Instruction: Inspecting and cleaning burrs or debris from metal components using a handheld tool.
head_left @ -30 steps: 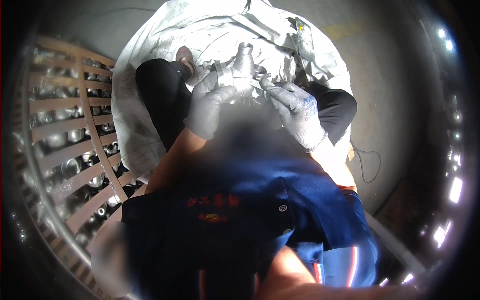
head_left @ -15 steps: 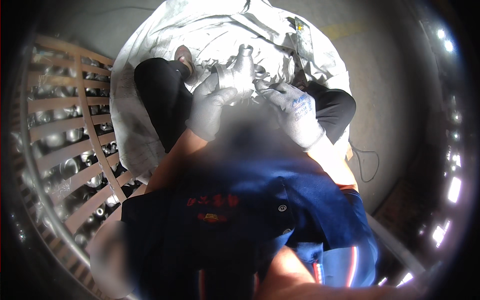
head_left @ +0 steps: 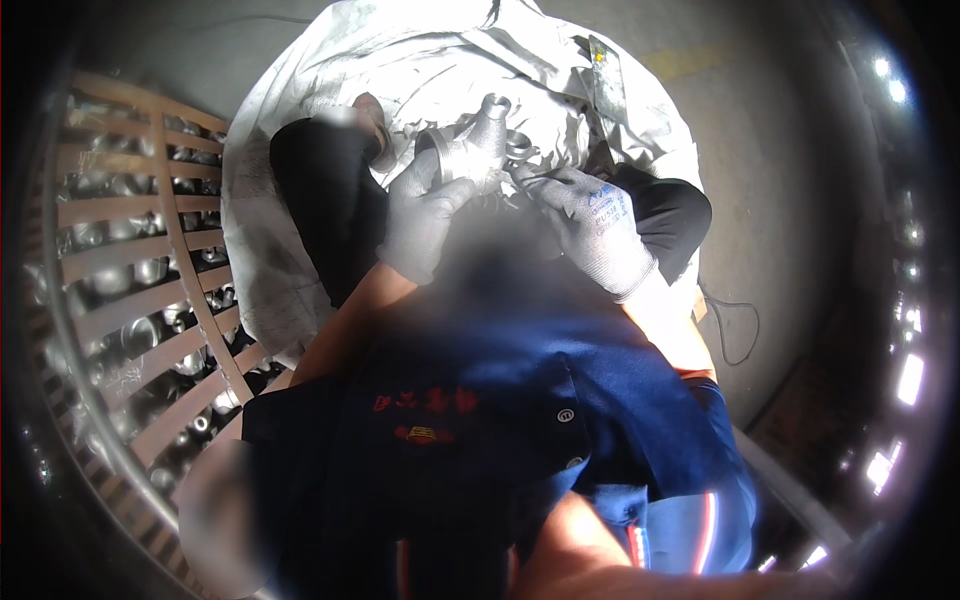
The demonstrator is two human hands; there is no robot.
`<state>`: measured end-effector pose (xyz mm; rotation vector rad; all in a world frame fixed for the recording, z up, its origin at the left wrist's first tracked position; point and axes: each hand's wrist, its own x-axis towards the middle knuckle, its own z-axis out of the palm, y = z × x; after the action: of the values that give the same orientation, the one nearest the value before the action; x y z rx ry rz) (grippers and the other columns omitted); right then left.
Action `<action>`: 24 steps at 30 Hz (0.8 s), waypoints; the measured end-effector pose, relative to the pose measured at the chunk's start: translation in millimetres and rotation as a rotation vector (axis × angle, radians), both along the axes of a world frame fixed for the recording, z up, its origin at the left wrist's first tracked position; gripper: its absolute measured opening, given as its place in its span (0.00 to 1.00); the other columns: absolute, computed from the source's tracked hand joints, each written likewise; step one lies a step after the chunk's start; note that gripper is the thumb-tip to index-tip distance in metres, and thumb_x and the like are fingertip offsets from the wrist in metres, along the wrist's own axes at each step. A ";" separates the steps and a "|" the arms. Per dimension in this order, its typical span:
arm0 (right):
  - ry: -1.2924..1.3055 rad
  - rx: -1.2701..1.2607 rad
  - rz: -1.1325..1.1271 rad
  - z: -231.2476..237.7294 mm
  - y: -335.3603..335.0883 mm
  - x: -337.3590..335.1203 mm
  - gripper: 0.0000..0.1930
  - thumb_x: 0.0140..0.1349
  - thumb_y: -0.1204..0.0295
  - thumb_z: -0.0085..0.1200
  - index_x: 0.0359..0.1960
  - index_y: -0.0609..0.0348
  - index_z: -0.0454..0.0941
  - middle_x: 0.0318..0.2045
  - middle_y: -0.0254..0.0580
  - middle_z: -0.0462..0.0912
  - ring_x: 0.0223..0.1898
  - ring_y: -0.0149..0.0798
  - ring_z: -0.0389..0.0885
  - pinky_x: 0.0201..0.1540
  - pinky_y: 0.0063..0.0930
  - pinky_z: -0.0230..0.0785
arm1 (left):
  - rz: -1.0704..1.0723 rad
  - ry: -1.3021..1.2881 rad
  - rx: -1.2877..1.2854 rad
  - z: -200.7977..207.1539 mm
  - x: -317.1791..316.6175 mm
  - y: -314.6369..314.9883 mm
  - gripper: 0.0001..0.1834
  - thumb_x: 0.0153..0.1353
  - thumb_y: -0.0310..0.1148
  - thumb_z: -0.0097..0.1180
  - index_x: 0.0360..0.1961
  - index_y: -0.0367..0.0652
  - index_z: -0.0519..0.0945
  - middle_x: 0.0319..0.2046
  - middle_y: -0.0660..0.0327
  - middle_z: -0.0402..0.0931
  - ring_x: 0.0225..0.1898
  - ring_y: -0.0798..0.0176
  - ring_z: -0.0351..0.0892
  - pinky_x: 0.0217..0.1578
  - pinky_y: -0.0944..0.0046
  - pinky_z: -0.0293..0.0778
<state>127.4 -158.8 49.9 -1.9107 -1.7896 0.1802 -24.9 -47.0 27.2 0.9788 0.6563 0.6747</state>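
A silvery metal pipe fitting (head_left: 487,135) lies between my hands, its narrow open neck pointing away from me and its wide ring-shaped end to the left. My left hand (head_left: 425,210), in a grey glove, is wrapped round that wide end, thumb on the near side. My right hand (head_left: 595,220), gloved too, is closed at the fitting's right side with thumb and forefinger pinched together. Whatever is in that pinch is too small or hidden to make out. Dark ring-shaped metal parts (head_left: 520,147) lie just beyond my right fingertips.
White crumpled sheeting (head_left: 290,110) spreads under my legs. To the left stands a slatted crate (head_left: 130,235) full of metal fittings. A flat metal strip (head_left: 608,80) lies at the far right of the sheeting. A thin cable (head_left: 750,330) curls on the floor.
The fitting has tilted slightly, its neck tip shifting a little right and nearer to me. My right hand has turned slightly and moved a bit right. My left hand keeps its hold.
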 end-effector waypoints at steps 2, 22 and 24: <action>0.031 -0.022 -0.003 3.3 0.3 -0.7 0.09 0.49 0.79 0.54 0.34 0.56 0.78 0.26 0.43 0.76 0.28 0.46 0.77 0.29 0.34 0.70 | 0.009 0.056 0.055 1.7 0.4 -0.8 0.14 0.51 0.15 0.49 0.39 0.33 0.77 0.35 0.61 0.77 0.36 0.71 0.76 0.39 0.72 0.71; 1.102 -0.242 -0.248 -5.2 -21.1 12.0 0.16 0.57 0.74 0.52 0.47 0.62 0.76 0.23 0.29 0.75 0.24 0.18 0.68 0.25 0.13 0.61 | -0.001 -0.051 -0.234 -15.9 -3.6 4.1 0.16 0.57 0.21 0.47 0.49 0.34 0.72 0.37 0.56 0.76 0.35 0.64 0.78 0.36 0.64 0.75; 1.148 -0.231 -0.275 -8.5 -22.9 12.5 0.15 0.58 0.73 0.51 0.47 0.62 0.76 0.22 0.29 0.75 0.24 0.18 0.69 0.25 0.13 0.62 | -0.023 -0.098 -0.245 -21.0 -4.9 4.7 0.16 0.57 0.21 0.47 0.49 0.34 0.72 0.37 0.56 0.76 0.35 0.64 0.78 0.36 0.64 0.75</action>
<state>140.0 -181.7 41.4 -1.5910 -0.7433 1.1458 -29.8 -42.3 6.2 0.7214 0.6240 0.6022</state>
